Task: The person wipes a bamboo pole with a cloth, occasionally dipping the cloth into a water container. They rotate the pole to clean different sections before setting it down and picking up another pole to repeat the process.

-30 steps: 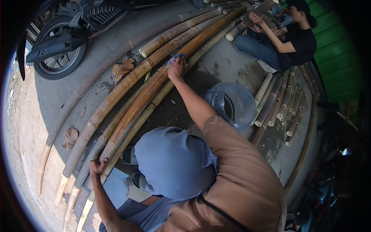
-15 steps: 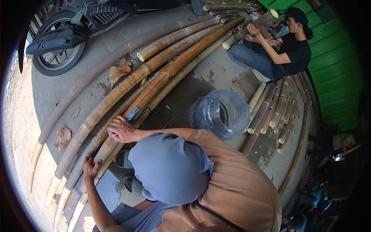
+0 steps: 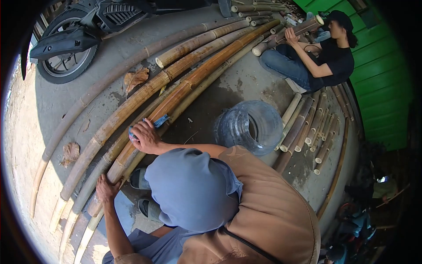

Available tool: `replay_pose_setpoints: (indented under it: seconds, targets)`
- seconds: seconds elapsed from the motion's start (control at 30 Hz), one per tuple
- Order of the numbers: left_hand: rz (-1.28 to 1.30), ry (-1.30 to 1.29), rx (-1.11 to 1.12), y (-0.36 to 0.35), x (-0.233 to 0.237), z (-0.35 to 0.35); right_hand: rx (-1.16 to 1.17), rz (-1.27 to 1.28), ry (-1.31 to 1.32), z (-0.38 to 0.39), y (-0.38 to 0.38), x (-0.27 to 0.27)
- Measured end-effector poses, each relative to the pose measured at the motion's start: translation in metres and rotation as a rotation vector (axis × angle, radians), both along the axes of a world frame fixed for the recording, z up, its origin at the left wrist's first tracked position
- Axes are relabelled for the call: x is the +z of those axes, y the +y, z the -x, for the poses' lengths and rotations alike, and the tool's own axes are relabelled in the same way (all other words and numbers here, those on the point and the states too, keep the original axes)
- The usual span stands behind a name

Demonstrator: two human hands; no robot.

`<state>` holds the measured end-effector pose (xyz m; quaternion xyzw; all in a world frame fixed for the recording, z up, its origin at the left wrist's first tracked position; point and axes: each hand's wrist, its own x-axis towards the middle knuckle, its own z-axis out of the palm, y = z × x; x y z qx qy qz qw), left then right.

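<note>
My left hand [image 3: 107, 189] is wrapped round a long bamboo pole [image 3: 176, 97] near its lower end. Further up the same pole, my right hand [image 3: 146, 137] presses a blue cloth [image 3: 161, 120] against its surface; bits of the cloth stick out on both sides of the fingers. Above the cloth the pole looks wet and orange-brown, while the part by my left hand is paler. Other bamboo poles [image 3: 132, 105] lie close alongside it. A brown sleeve and a blue head covering fill the lower middle of the view.
A clear plastic container [image 3: 272, 127] with a cut-open top stands right of my arm. Short bamboo pieces [image 3: 290, 141] lie beyond it. A seated person [image 3: 336, 57] holds a thick bamboo piece [image 3: 303, 27]. A motorcycle wheel [image 3: 70, 57] and dry leaves [image 3: 136, 79] are at the left.
My right hand and the blue cloth have shifted slightly up along the pole. My left hand stays near the lower end. The seated person's bamboo piece has moved slightly right and down.
</note>
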<state>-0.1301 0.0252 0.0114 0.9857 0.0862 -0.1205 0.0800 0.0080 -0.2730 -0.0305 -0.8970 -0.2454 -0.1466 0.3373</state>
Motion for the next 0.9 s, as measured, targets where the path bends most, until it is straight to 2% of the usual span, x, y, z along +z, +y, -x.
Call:
replay_pose_setpoints:
  seconds: [0.07, 0.17, 0.23, 0.37, 0.4, 0.53, 0.67, 0.7, 0.77, 0.87, 0.9]
  targets:
    - [-0.01, 0.007, 0.0, 0.0, 0.0, 0.001, 0.243, -0.026, 0.037, 0.026, 0.037, 0.0]
    - [-0.007, -0.072, -0.042, 0.004, -0.007, 0.006, 0.453, -0.013, 0.082, 0.016, 0.025, 0.001]
    - [-0.019, -0.079, -0.045, 0.004, -0.008, 0.006, 0.257, 0.043, 0.021, -0.006, -0.007, 0.004]
    - [-0.024, -0.02, -0.023, 0.003, 0.0, 0.002, -0.13, -0.022, -0.104, -0.075, -0.105, 0.001]
    - [-0.018, -0.01, -0.017, 0.002, 0.0, 0.003, -0.233, 0.055, -0.079, -0.087, -0.123, -0.001]
    - [-0.008, -0.027, -0.02, 0.002, 0.0, -0.001, -0.414, 0.13, -0.074, -0.098, -0.112, -0.001]
    - [-0.014, -0.013, -0.013, 0.002, 0.0, -0.002, -0.157, 0.047, -0.01, -0.05, -0.039, -0.003]
    - [-0.011, -0.003, -0.009, 0.001, 0.002, 0.0, -0.061, 0.062, 0.076, -0.033, -0.02, 0.002]
    - [-0.005, 0.011, -0.003, -0.002, 0.008, -0.001, 0.102, 0.05, 0.052, -0.004, 0.01, 0.002]
    - [0.015, -0.067, -0.029, 0.0, 0.005, 0.001, 0.211, -0.062, 0.056, -0.002, 0.006, -0.004]
    - [0.005, -0.041, -0.022, -0.001, 0.004, 0.002, 0.147, -0.032, 0.049, -0.009, -0.008, -0.003]
